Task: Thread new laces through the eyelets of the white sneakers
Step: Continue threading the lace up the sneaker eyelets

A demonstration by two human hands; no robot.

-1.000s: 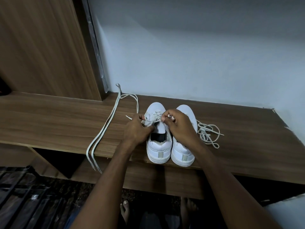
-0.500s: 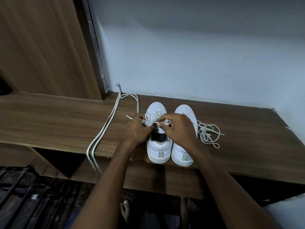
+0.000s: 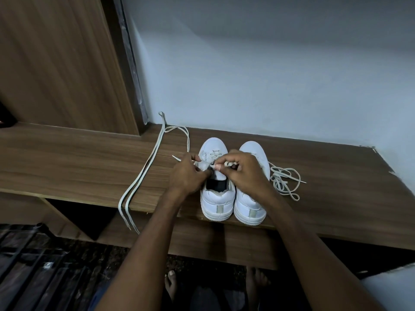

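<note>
Two white sneakers stand side by side on a wooden shelf (image 3: 67, 158), heels toward me: the left sneaker (image 3: 216, 198) and the right sneaker (image 3: 252, 209). A lace crosses the left sneaker's front eyelets. My left hand (image 3: 187, 176) grips the left side of that sneaker's upper, its fingers curled at the eyelets. My right hand (image 3: 243, 173) pinches a lace end over the tongue of the left sneaker. A long pale lace (image 3: 143, 176) runs from the left sneaker across the shelf, and its two ends hang over the front edge.
A loose tangled lace (image 3: 284, 181) lies on the shelf right of the right sneaker. A wooden panel (image 3: 56, 63) rises at the left and a pale wall (image 3: 269, 75) stands behind. My bare feet (image 3: 171, 286) show on the dark floor below.
My right hand has shifted a little to the right and now holds the lace end up over the tongue. My left hand stays on the sneaker's left side.
</note>
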